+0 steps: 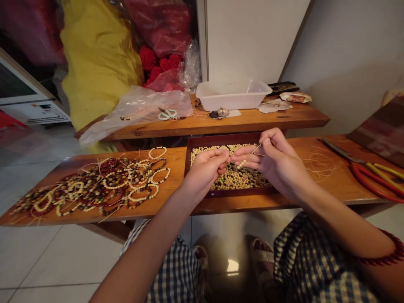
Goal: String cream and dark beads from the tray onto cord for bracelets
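My right hand point(280, 162) pinches a thin thread point(256, 149) between thumb and forefinger, its other fingers stretched to the left. A short row of pale beads point(241, 163) hangs along those fingers, seemingly on this thread. My left hand point(208, 168) is closed in a pinch, its fingertips close to the right hand's; what they hold is too small to make out. Beneath both hands sits a dark red box point(202, 194) of loose beads point(235, 181), pale yellow, brown and black. The hands partly hide the box.
Strung bead bracelets point(104, 185) are heaped at the bench's left. At right lie coiled thread point(323, 166), large red-handled shears point(372, 179) and a cardboard box point(381, 130). A white plastic tub point(232, 99), small scissors point(167, 114) and a plastic bag point(142, 107) occupy the rear bench.
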The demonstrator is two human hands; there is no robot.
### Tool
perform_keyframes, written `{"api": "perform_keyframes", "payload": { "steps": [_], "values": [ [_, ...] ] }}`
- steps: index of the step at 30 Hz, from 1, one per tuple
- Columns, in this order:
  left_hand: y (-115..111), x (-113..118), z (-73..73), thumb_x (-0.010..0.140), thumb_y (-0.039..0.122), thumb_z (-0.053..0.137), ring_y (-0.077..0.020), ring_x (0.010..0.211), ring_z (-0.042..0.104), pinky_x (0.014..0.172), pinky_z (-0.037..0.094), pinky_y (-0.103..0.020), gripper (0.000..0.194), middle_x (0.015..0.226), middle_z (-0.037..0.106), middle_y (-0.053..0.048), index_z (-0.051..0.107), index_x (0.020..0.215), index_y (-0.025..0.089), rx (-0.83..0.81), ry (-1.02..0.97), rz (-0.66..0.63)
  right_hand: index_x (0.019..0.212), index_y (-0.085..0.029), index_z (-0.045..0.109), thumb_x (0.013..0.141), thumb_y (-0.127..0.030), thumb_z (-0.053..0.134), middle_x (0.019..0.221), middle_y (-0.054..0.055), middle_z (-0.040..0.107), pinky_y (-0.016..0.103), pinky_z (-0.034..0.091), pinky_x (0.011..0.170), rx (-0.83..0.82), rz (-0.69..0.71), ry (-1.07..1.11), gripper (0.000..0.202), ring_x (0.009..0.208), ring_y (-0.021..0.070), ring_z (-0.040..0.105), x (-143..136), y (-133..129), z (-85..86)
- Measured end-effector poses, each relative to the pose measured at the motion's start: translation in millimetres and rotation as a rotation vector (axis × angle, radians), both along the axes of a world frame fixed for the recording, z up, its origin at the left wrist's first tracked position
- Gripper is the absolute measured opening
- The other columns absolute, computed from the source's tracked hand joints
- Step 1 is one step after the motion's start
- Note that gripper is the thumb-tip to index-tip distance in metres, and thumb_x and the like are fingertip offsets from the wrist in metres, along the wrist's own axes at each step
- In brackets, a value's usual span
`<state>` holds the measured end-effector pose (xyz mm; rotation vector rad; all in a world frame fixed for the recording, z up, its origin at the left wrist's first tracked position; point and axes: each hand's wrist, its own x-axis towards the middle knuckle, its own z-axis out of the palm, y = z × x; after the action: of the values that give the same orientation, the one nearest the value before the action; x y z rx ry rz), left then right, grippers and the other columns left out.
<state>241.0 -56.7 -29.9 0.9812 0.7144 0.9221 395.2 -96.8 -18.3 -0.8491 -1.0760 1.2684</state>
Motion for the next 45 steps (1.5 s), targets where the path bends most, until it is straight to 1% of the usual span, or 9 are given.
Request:
{"api": "perform_keyframes", "payload": {
  "steps": [6, 12, 15, 23, 26, 31, 38, 41, 45],
  "values": [
    [1.1, 0.5, -3.0, 0.078, 0.009, 0.057, -0.0027, 0.054, 0.037, 0.052, 0.027, -0.019, 0.007, 0.067, 0.051, -0.001, 0.059, 0.072, 0.006, -0.005, -0.035, 0.02, 0.083, -0.027, 0.032, 0.092, -0.034, 0.043, 0.074, -0.003, 0.069, 0.039, 0.057, 0.077, -0.124, -0.005, 0.09, 0.015, 0.071, 0.0147, 0.07, -2.9, 2.3, -2.5],
    [1.2, 0.0, -3.1, 0.077, 0.01, 0.06, -0.0031, 0.055, 0.038, 0.051, 0.027, -0.02, 0.009, 0.066, 0.048, 0.0, 0.058, 0.069, 0.007, -0.015, -0.07, 0.022, 0.076, -0.025, 0.034, 0.092, -0.024, 0.039, 0.079, 0.004, 0.067, 0.042, 0.058, 0.081, -0.303, -0.007, 0.264, 0.017, 0.084, 0.0186, 0.07, 4.4, 12.5, -12.5],
    [1.9, 0.2, -3.6, 0.076, 0.01, 0.061, -0.0029, 0.054, 0.038, 0.051, 0.027, -0.019, 0.009, 0.066, 0.049, 0.0, 0.058, 0.069, 0.007, -0.021, -0.068, 0.031, 0.076, -0.025, 0.036, 0.09, -0.021, 0.042, 0.083, 0.005, 0.067, 0.039, 0.058, 0.083, -0.294, -0.004, 0.275, 0.016, 0.084, 0.0176, 0.07, 8.0, 14.1, -17.0],
    [2.3, 0.1, -3.0, 0.077, 0.006, 0.057, -0.002, 0.052, 0.037, 0.05, 0.026, -0.018, 0.005, 0.065, 0.051, -0.001, 0.058, 0.072, 0.006, -0.04, -0.051, 0.032, 0.072, -0.023, 0.041, 0.089, -0.017, 0.046, 0.07, -0.002, 0.064, 0.028, 0.055, 0.086, -0.242, -0.056, 0.266, 0.019, 0.08, 0.011, 0.069, 5.5, 8.8, -14.5],
    [1.1, 0.8, -2.8, 0.078, 0.008, 0.058, -0.0021, 0.052, 0.037, 0.05, 0.026, -0.019, 0.007, 0.065, 0.051, -0.001, 0.058, 0.071, 0.006, -0.011, -0.027, 0.037, 0.074, -0.023, 0.04, 0.088, -0.017, 0.049, 0.071, -0.002, 0.065, 0.031, 0.055, 0.085, -0.174, -0.112, 0.168, 0.017, 0.078, 0.0112, 0.068, 1.1, 6.4, -12.0],
    [-0.2, 2.1, -2.8, 0.078, 0.011, 0.059, -0.0022, 0.052, 0.037, 0.051, 0.027, -0.019, 0.007, 0.066, 0.052, 0.0, 0.059, 0.073, 0.007, -0.014, 0.011, 0.045, 0.084, -0.026, 0.041, 0.089, -0.03, 0.051, 0.074, -0.004, 0.066, 0.034, 0.055, 0.081, 0.051, -0.202, 0.007, 0.012, 0.077, 0.0114, 0.067, -5.7, 1.5, -8.9],
    [-0.5, 2.1, -1.7, 0.079, 0.013, 0.059, -0.0021, 0.052, 0.036, 0.05, 0.025, -0.018, 0.01, 0.064, 0.049, 0.001, 0.057, 0.071, 0.008, -0.01, 0.029, 0.0, 0.09, -0.026, 0.043, 0.092, -0.029, 0.046, 0.086, -0.001, 0.066, 0.032, 0.057, 0.078, 0.37, -0.371, -0.242, 0.005, 0.081, 0.0118, 0.066, -16.4, -4.5, -7.6],
    [-0.3, 2.3, -1.6, 0.079, 0.012, 0.059, -0.0021, 0.052, 0.036, 0.051, 0.025, -0.018, 0.008, 0.064, 0.049, 0.001, 0.057, 0.073, 0.007, -0.02, 0.032, 0.0, 0.091, -0.025, 0.044, 0.092, -0.028, 0.046, 0.086, -0.001, 0.066, 0.032, 0.059, 0.074, 0.486, -0.385, -0.3, 0.004, 0.079, 0.0112, 0.066, -17.9, -3.2, -11.2],
    [-0.6, 2.5, -1.0, 0.08, 0.011, 0.057, -0.0022, 0.052, 0.036, 0.051, 0.025, -0.019, 0.009, 0.064, 0.05, 0.001, 0.058, 0.072, 0.007, -0.025, 0.032, -0.006, 0.092, -0.024, 0.045, 0.093, -0.026, 0.045, 0.089, -0.001, 0.067, 0.033, 0.059, 0.074, 0.526, -0.388, -0.339, 0.002, 0.08, 0.011, 0.066, -17.5, -1.9, -14.1]
  ]
}}
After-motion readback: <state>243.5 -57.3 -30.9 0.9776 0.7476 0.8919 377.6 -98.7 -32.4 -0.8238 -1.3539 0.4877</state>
